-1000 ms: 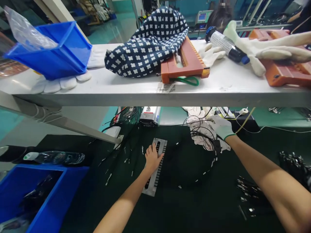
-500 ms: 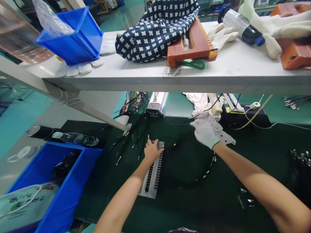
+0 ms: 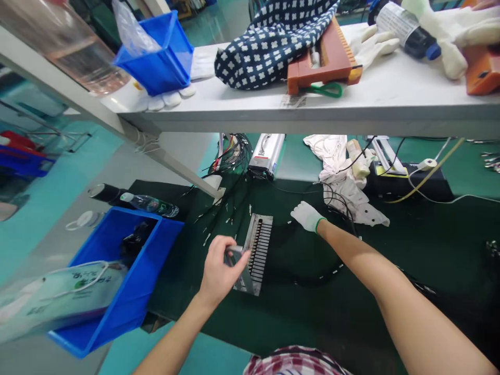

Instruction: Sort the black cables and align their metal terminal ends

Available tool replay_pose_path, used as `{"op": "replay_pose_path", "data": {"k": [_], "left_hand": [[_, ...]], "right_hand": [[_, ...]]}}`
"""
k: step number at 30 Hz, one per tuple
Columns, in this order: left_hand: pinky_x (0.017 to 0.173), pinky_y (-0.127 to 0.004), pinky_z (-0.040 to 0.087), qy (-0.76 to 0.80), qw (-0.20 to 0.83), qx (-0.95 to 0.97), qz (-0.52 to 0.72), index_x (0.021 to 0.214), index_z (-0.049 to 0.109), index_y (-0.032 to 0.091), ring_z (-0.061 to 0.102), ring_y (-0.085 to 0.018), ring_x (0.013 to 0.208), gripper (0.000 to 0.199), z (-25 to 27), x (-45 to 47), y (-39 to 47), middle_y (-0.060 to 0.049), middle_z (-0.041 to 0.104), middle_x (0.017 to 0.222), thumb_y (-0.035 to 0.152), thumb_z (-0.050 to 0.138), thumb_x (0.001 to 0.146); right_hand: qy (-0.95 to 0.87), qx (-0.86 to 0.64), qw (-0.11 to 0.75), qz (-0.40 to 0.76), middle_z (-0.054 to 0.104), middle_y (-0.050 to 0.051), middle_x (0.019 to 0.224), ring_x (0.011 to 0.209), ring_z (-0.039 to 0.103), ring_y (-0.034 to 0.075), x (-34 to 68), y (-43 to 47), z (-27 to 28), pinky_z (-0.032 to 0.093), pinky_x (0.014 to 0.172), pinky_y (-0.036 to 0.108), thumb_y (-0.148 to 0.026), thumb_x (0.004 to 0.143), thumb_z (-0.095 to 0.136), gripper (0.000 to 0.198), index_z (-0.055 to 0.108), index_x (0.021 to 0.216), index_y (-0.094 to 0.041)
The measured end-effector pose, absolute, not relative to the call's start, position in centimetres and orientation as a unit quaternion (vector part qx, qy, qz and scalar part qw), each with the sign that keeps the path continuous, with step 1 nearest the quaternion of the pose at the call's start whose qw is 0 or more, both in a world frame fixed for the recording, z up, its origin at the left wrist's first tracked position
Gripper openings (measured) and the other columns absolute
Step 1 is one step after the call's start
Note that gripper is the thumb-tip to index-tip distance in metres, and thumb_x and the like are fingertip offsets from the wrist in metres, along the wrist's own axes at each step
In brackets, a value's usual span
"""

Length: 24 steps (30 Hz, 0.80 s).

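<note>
My bare left hand point(image 3: 223, 266) is closed around a flat grey metal bar point(image 3: 246, 282), tilted above the left side of a slotted metal fixture point(image 3: 262, 249). The fixture lies on the dark green mat, with a row of comb-like slots along its right side. To the right of it, my white-gloved right hand point(image 3: 307, 216) has its fingers curled low over the mat. What those fingers hold, if anything, is hidden. Near it are black cables point(image 3: 339, 199) and a small white cable tip point(image 3: 289, 222).
A shelf edge point(image 3: 312, 121) crosses above the mat, carrying a blue bin point(image 3: 156, 57) and an orange tool point(image 3: 324, 62). White cloth point(image 3: 332, 156) lies behind the right hand. At left stand a large blue crate point(image 3: 113, 281) and a plastic bottle point(image 3: 150, 204).
My left hand has lifted the metal bar off the fixture, moving left and toward me, so the slots show. My right hand has moved left, away from the white cloth. The view has shifted.
</note>
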<state>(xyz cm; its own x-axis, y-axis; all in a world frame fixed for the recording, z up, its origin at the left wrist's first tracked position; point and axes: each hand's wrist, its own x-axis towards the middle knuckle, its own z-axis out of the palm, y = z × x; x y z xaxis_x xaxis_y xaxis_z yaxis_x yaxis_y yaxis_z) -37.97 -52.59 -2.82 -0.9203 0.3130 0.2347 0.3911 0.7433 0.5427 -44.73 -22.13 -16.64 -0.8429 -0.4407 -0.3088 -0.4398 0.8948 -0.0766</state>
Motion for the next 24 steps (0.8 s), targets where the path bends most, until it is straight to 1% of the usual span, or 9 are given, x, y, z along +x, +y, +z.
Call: {"op": "replay_pose_path", "data": {"k": [2,5,9,11,15,18,20,22,24], "left_hand": [[0.073,-0.031,0.049,-0.925,0.119,-0.207,-0.294,0.093,0.054,0.019,0.055,-0.017,0.083,0.016,-1.3,-34.4,-54.1,-0.004,0.05,0.091,0.024,0.066,0.084],[0.073,-0.031,0.049,-0.925,0.182,-0.196,-0.272,0.095,0.055,0.018,0.053,-0.017,0.085,0.016,-0.8,-30.3,-55.5,-0.006,0.047,0.093,0.017,0.066,0.084],[0.072,-0.03,0.049,-0.917,0.224,-0.19,-0.269,0.09,0.051,0.017,0.05,-0.017,0.084,0.019,-1.6,-28.0,-56.3,-0.005,0.044,0.092,0.013,0.067,0.081],[0.072,-0.031,0.05,-0.914,0.235,-0.186,-0.272,0.09,0.05,0.017,0.05,-0.017,0.084,0.02,-1.9,-27.6,-56.5,-0.005,0.044,0.093,0.012,0.067,0.08],[0.072,-0.03,0.05,-0.91,0.251,-0.18,-0.278,0.089,0.049,0.018,0.049,-0.017,0.085,0.021,-2.1,-27.6,-56.5,-0.005,0.043,0.093,0.014,0.068,0.08],[0.072,-0.03,0.05,-0.908,0.257,-0.177,-0.281,0.088,0.049,0.018,0.049,-0.017,0.084,0.021,-2.2,-27.7,-56.4,-0.005,0.043,0.093,0.016,0.068,0.081],[0.072,-0.031,0.05,-0.908,0.257,-0.176,-0.281,0.088,0.049,0.018,0.049,-0.017,0.084,0.02,-2.2,-27.8,-56.3,-0.004,0.042,0.093,0.017,0.068,0.081],[0.072,-0.031,0.05,-0.907,0.257,-0.174,-0.284,0.088,0.049,0.019,0.049,-0.017,0.084,0.02,-2.2,-27.8,-56.3,-0.004,0.042,0.093,0.017,0.068,0.081],[0.072,-0.03,0.05,-0.906,0.257,-0.171,-0.29,0.088,0.048,0.019,0.049,-0.017,0.085,0.02,-2.2,-27.7,-56.2,-0.004,0.042,0.093,0.016,0.067,0.081]], "right_hand": [[0.957,-0.227,0.179,-0.003,0.062,0.017,0.108,0.092,0.063,0.024,-44.9,-22.0,-16.2,0.043,0.089,0.038,-0.008,0.075,0.059,0.036,0.064,0.11,-0.011],[0.956,-0.214,0.2,0.0,0.06,0.017,0.116,0.086,0.065,0.023,-45.2,-20.7,-15.5,0.045,0.077,0.035,-0.017,0.077,0.06,0.031,0.066,0.108,-0.014],[0.96,-0.156,0.229,0.042,0.067,0.017,0.095,0.087,0.066,0.03,-45.6,-17.3,-13.7,0.045,0.076,0.04,-0.027,0.075,0.065,0.025,0.069,0.095,-0.013],[0.959,-0.132,0.244,0.061,0.069,0.016,0.088,0.084,0.066,0.03,-45.2,-15.9,-12.3,0.045,0.074,0.04,-0.03,0.076,0.065,0.026,0.069,0.095,-0.013],[0.959,-0.135,0.244,0.05,0.07,0.01,0.093,0.082,0.066,0.023,-42.9,-15.5,-8.9,0.044,0.07,0.031,-0.036,0.09,0.05,0.03,0.063,0.111,-0.019],[0.966,-0.146,0.214,0.022,0.069,0.006,0.095,0.086,0.065,0.02,-41.1,-16.2,-6.8,0.044,0.074,0.03,-0.043,0.096,0.041,0.033,0.06,0.113,-0.023],[0.972,-0.127,0.198,0.014,0.068,0.007,0.093,0.086,0.064,0.022,-40.6,-16.7,-6.4,0.044,0.075,0.031,-0.041,0.095,0.043,0.03,0.061,0.11,-0.023],[0.977,-0.092,0.19,0.021,0.067,0.014,0.092,0.087,0.064,0.027,-40.6,-17.7,-6.9,0.044,0.075,0.036,-0.031,0.09,0.051,0.024,0.063,0.106,-0.017],[0.98,-0.085,0.179,0.018,0.065,0.022,0.099,0.095,0.062,0.033,-41.0,-19.8,-8.2,0.044,0.08,0.043,-0.021,0.084,0.055,0.025,0.063,0.105,-0.011]]}}
